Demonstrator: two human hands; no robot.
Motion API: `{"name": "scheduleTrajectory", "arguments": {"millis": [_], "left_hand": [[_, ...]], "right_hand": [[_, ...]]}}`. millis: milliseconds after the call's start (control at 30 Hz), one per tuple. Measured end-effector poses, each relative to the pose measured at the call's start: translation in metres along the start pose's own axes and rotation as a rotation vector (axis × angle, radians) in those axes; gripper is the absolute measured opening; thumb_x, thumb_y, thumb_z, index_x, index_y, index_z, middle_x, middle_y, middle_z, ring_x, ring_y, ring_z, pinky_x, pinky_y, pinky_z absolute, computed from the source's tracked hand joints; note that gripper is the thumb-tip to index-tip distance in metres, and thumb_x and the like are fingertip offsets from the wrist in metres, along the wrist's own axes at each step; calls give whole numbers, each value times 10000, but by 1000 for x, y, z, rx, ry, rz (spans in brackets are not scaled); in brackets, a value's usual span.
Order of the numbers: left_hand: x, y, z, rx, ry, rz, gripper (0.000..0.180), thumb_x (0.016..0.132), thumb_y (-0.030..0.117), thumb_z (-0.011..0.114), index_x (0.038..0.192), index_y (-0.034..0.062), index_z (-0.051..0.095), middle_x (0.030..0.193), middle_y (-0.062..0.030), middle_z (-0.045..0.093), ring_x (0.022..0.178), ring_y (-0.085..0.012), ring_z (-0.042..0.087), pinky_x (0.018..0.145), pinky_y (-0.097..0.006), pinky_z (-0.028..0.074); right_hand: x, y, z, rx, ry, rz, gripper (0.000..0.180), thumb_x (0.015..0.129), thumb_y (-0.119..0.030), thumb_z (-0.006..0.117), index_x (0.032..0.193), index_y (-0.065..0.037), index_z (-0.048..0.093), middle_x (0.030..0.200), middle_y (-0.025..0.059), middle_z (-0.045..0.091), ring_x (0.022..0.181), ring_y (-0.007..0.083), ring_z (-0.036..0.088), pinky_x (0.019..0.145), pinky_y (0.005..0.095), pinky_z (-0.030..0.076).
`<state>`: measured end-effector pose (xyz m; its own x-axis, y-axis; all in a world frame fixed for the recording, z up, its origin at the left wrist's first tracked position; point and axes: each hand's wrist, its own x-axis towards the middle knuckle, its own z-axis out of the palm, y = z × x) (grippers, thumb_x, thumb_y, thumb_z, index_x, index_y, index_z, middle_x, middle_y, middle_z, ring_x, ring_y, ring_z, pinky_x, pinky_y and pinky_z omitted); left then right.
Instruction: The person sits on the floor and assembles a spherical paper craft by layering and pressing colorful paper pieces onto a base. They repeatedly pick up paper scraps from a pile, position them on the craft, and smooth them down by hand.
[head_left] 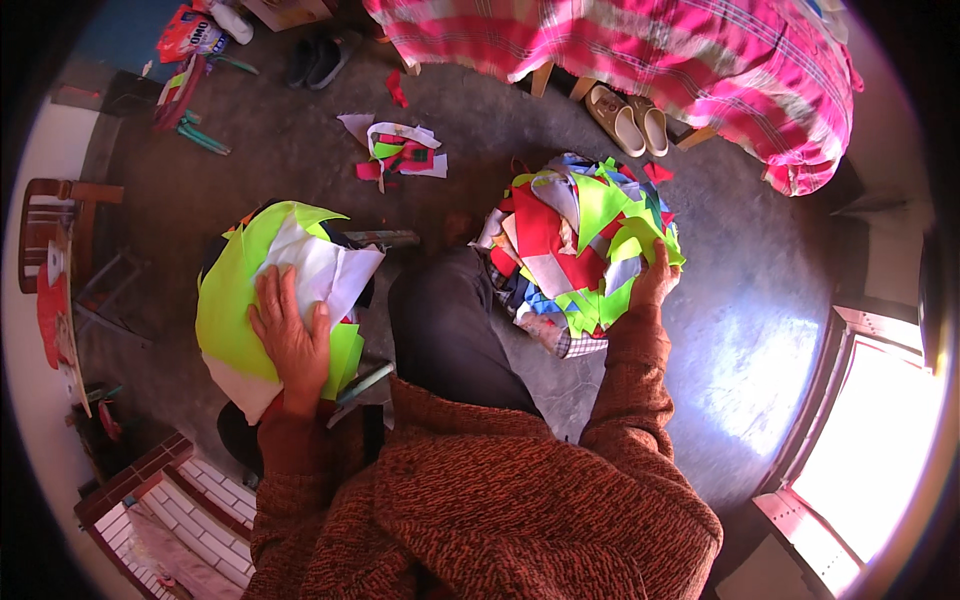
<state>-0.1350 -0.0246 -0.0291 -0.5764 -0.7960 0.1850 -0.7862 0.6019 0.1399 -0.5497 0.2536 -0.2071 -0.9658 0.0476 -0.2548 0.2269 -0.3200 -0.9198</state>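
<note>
My left hand (pixel 290 335) lies with fingers stretched out on a white cloth piece (pixel 310 265). Under it is a stack of neon yellow-green cloth (pixel 228 300), on what seems to be a seat beside my left leg. To the right, my right hand (pixel 655 278) is closed on a neon yellow-green fabric scrap (pixel 638 238) at the right side of a big scrap heap (pixel 540 225). That heap mixes red, white, blue, checked and neon pieces. Part of the right hand's grip is hidden by the cloth.
A smaller group of scraps (pixel 405 155) lies on the grey floor ahead. Tan slippers (pixel 630 120) stand beside a bed with a pink checked cover (pixel 620 40). Dark shoes (pixel 325 62) are at the far left. A bright window or doorway (pixel 870 450) is at right.
</note>
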Motion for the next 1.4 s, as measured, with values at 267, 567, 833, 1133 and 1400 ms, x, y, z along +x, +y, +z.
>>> {"name": "scheduleTrajectory", "arguments": {"millis": [267,567,833,1133,1400], "left_hand": [[-3,-3,3,21,40,-28,578,838,365,571,1343,126,421,1421,-156,369,1348,-345,296,1067,-596,181],[-11,-1,-6,-109,138,-31,585,852,364,577,1351,110,410,1427,-147,359,1345,-344,298,1070,-566,197],[-85,32,-33,-1892,-75,-239,461,954,406,472,1250,55,503,1326,-53,489,1170,-200,496,951,-330,396],[-102,22,-30,-2932,-184,-315,698,951,570,321,1350,0,386,1372,-129,451,1270,-249,428,1094,-392,282],[-108,12,-44,-2113,-84,-407,352,972,266,508,1197,5,581,1122,-26,627,1041,-108,565,935,-283,410]], "right_hand": [[-122,-82,109,292,-455,150,226,837,-149,673,1034,-78,589,1022,49,614,973,190,579,901,353,416],[-266,-123,192,584,-1010,416,450,814,-171,685,1200,-7,520,1144,117,598,1084,275,566,996,462,420],[-332,-119,178,445,-1382,655,494,731,-134,727,1166,9,540,1060,142,635,932,272,640,828,382,532],[-332,-96,153,271,-1311,660,404,759,-42,668,1147,-50,555,1099,101,624,1008,246,611,899,392,497],[-316,-75,146,214,-1291,657,399,755,-59,687,1133,-42,559,1091,101,627,1022,250,602,936,408,467]]}}
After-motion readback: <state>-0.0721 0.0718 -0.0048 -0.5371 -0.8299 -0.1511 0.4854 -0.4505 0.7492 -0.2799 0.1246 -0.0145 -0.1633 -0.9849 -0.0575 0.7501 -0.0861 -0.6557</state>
